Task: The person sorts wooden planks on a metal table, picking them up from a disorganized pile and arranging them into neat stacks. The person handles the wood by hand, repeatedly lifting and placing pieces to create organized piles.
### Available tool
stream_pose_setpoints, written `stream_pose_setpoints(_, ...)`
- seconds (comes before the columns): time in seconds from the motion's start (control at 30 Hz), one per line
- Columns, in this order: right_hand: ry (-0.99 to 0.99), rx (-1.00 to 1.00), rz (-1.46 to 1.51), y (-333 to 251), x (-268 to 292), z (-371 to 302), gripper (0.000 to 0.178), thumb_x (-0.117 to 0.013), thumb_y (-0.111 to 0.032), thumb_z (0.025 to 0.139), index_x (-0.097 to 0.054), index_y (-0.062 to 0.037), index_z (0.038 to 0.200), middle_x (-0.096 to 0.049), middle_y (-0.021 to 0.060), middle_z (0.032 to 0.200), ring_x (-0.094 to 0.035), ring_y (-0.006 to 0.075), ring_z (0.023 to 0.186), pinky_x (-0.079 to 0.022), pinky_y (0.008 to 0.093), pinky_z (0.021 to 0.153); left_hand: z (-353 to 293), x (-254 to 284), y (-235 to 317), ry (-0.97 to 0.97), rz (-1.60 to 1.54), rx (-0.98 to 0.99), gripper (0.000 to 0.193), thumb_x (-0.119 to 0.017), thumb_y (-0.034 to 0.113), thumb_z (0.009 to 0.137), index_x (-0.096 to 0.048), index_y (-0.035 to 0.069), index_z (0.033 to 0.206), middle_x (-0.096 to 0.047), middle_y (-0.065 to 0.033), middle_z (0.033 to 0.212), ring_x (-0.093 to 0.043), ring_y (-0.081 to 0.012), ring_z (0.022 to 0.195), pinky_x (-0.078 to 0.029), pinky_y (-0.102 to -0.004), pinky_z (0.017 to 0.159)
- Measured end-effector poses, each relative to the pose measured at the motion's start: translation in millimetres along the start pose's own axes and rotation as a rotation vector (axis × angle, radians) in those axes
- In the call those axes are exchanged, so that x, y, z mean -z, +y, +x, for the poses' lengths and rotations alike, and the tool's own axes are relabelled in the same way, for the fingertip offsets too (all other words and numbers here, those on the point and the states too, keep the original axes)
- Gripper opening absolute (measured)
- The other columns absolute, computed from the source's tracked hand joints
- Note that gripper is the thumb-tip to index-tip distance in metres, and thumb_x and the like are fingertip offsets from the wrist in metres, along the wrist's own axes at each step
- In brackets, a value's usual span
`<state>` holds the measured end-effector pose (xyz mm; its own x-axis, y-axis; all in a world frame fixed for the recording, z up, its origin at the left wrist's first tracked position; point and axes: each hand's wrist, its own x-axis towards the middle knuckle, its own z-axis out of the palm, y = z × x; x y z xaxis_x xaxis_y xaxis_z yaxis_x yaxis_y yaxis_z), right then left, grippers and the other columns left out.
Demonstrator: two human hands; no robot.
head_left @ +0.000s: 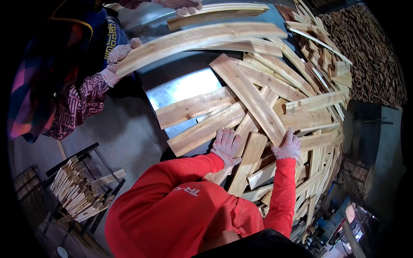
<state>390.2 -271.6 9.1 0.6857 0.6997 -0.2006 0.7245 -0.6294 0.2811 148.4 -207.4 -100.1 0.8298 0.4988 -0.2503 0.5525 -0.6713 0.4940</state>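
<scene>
Metal table (185,81); red shirt (167,206), white lettering (187,190); left hand (226,148) spread on board (248,128); right hand (288,148) gripping end of plank (249,96).

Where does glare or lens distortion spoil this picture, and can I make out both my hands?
In the head view, white glare washes out part of the shiny tabletop; in the head view, the long board near the top bows, likely from the fisheye, and the corners go black; also there, your left hand and right hand can be made out.
</scene>
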Motion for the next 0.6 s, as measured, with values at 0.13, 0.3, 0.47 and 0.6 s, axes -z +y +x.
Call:
stream_pose_setpoints(0.13, 0.003, -0.225, 0.147, 40, -29, -72, 0.108, -0.083, -0.046, 0.057, -0.032, -0.0103, 0.145, -0.052, 0.0212, 0.127, -0.049, 0.0377, 0.119, -0.038, 0.0477, 0.102, 8, -2, 1, -0.070, 0.080, -0.006, 0.093, -0.045, 0.064, 0.082, -0.024, 0.001, 0.147, -0.020, -0.0264, 0.152, -0.010, -0.0456, 0.141, 0.007, -0.0626, 0.110)
stream_pose_setpoints(0.3, -0.037, -0.438, 1.377, 47, -53, -169, 0.085, -0.079, -0.033, 0.073, -0.038, -0.0033, 0.142, -0.054, 0.0147, 0.129, -0.053, 0.0267, 0.115, -0.042, 0.0361, 0.099, 3, 16, 17, -0.098, -0.256, 0.262, 0.103, -0.066, 0.047, 0.077, -0.007, 0.002, 0.149, -0.024, -0.0268, 0.150, -0.035, -0.0404, 0.132, -0.030, -0.0501, 0.106)
stream_pose_setpoints(0.47, 0.023, -0.701, 1.807, -20, -96, -259, 0.089, -0.077, -0.035, 0.075, -0.031, -0.0058, 0.146, -0.051, 0.0129, 0.131, -0.050, 0.0231, 0.117, -0.040, 0.0341, 0.100, 19, -3, -20, -0.092, -0.543, 0.217, 0.092, -0.077, 0.033, 0.072, -0.026, 0.001, 0.142, -0.061, -0.0229, 0.108, -0.061, -0.0375, 0.098, -0.047, -0.0436, 0.090)
stream_pose_setpoints(0.6, -0.188, -0.655, 0.606, -92, -101, -298, 0.117, -0.078, -0.044, 0.065, -0.008, -0.0029, 0.149, -0.034, 0.0298, 0.141, -0.039, 0.0443, 0.128, -0.034, 0.0481, 0.107, 46, 6, -44, -0.042, -0.760, 0.116, 0.056, -0.076, 0.030, 0.075, -0.056, -0.001, 0.118, -0.065, -0.0190, 0.107, -0.064, -0.0265, 0.089, -0.051, -0.0361, 0.080)
